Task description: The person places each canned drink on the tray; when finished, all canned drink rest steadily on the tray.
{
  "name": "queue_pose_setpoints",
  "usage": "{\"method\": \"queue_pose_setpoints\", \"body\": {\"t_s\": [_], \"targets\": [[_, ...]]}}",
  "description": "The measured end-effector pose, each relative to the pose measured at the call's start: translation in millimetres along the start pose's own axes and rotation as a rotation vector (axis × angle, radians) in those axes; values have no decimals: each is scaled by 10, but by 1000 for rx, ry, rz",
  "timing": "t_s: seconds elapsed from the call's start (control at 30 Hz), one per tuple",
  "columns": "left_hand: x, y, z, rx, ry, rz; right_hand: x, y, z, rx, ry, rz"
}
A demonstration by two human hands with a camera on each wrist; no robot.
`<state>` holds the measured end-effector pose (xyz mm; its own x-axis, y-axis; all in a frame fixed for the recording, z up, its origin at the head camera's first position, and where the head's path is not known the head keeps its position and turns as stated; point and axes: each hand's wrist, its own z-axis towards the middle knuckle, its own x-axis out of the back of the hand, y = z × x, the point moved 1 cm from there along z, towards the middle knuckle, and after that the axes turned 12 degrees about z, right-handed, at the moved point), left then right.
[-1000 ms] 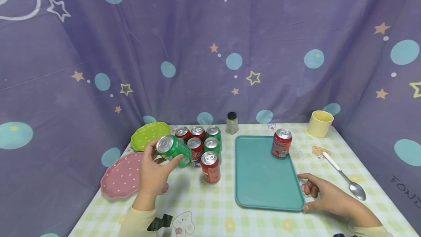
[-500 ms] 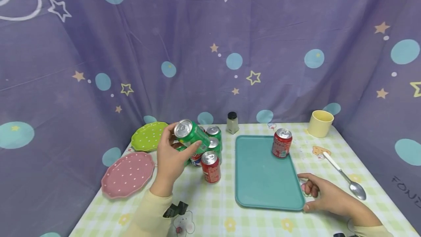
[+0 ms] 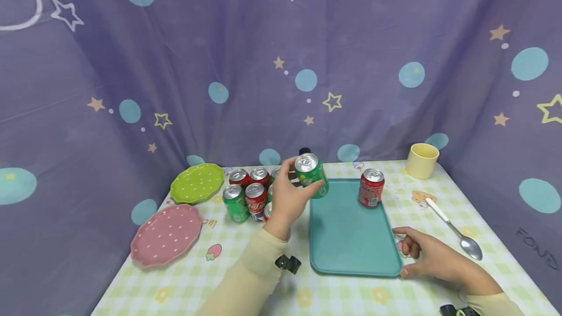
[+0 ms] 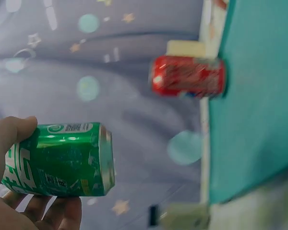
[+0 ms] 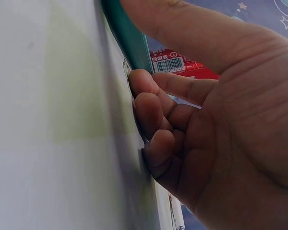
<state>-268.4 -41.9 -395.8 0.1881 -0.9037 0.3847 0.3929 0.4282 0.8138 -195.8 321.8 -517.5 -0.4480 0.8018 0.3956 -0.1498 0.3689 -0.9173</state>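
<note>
My left hand (image 3: 290, 199) grips a green soda can (image 3: 312, 177), fingers on one side and thumb on the other. The can is raised over the far left part of a teal tray (image 3: 353, 238), slightly tilted. In the left wrist view the green can (image 4: 62, 158) lies across the palm side, its metal end facing away from the hand. A red cola can (image 3: 371, 189) stands upright on the tray's far right. At the tray's near right edge, my right hand (image 3: 432, 257) rests on the table, thumb and forefinger spread against the rim, other fingers bent.
Several red and green cans (image 3: 256, 199) stand grouped left of the tray, partly behind my left arm. Further left lie a green plate (image 3: 196, 183) and a pink plate (image 3: 167, 235). A yellow cup (image 3: 422, 161) and a spoon (image 3: 456, 230) are on the right. A black-capped jar (image 4: 185, 216) stands behind.
My left hand has lifted the green can from beside the group of cans and carried it right, to over the tray. The right hand stays at the tray's edge.
</note>
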Motion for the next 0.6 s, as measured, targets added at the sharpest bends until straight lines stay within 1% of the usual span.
{"method": "queue_pose_setpoints", "body": {"t_s": [0.1,0.23,0.37,0.47,0.6], "targets": [[-236,-52,7,37,-41,24,3,5,6,1,0,2],[-487,-145,22,88,-82,59,-8,16,22,2,11,-21],[-735,-275,65,142,-116,93,-14,17,26,13,22,-38],[-908,-370,92,175,-140,92,-16,12,17,5,20,-19],[-1101,-456,129,199,-169,99,-12,10,5,-13,25,-7]]}}
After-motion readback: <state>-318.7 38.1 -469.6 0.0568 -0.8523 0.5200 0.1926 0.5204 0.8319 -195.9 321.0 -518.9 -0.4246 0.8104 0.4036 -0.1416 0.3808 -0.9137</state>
